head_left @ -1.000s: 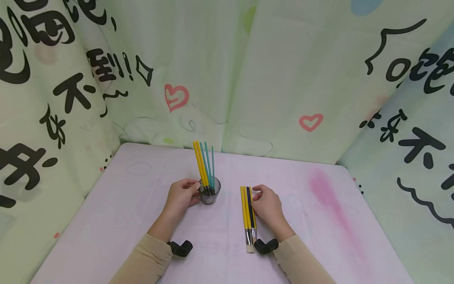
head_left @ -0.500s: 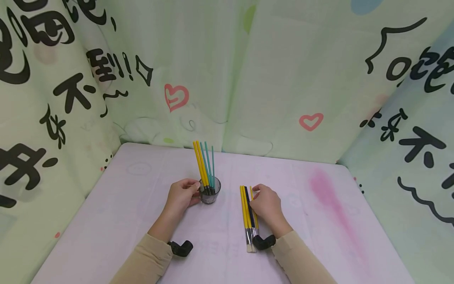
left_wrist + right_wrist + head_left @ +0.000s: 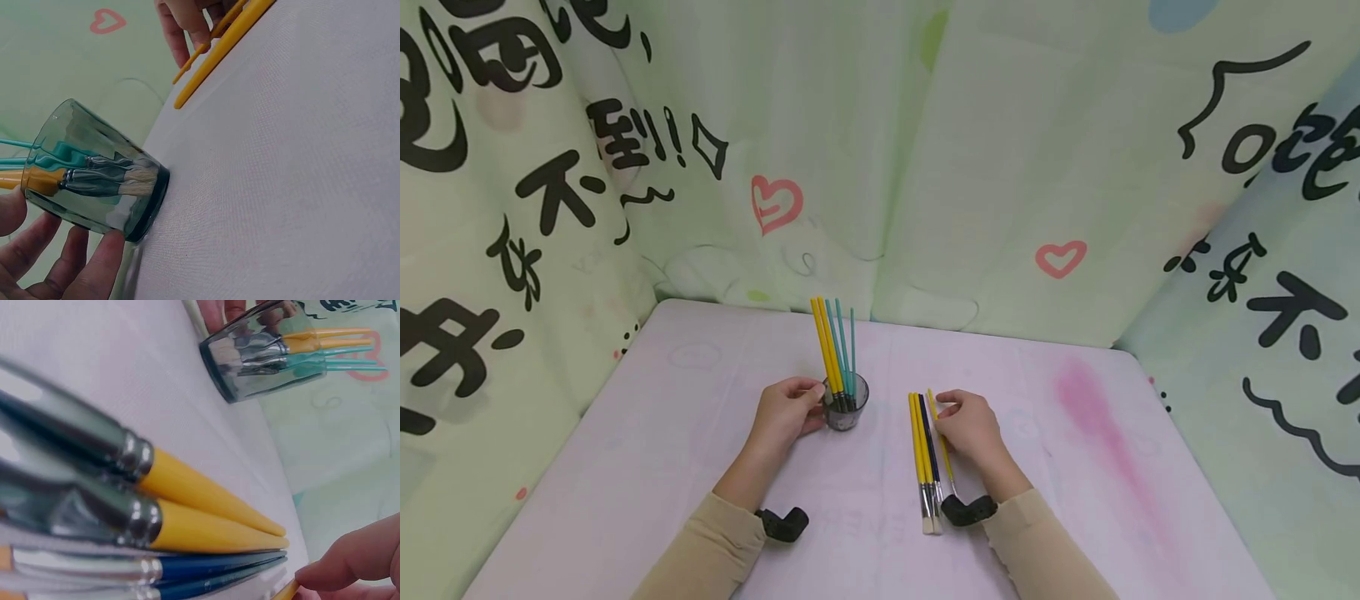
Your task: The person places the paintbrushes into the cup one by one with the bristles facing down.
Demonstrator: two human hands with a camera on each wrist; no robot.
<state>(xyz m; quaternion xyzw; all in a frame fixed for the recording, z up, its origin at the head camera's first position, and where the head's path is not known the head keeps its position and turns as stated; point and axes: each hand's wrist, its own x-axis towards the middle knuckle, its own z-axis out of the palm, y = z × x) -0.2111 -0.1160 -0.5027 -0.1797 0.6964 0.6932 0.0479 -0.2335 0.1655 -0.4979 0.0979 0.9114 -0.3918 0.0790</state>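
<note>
Centre frame, gripping glass (image 3: 844,422) in left hand (image 3: 786,408); rightward, pinching thin yellow brush (image 3: 947,458) in right hand (image 3: 972,429). Apparently picking up; next likely needing clear lift.

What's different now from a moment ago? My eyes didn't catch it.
The right hand has drawn a thin yellow brush to the right, its lower end swinging out so a gap opens beside the dark blue brushes. The left hand still holds the cup of brushes; the thick yellow brushes on the table stay put.
</note>
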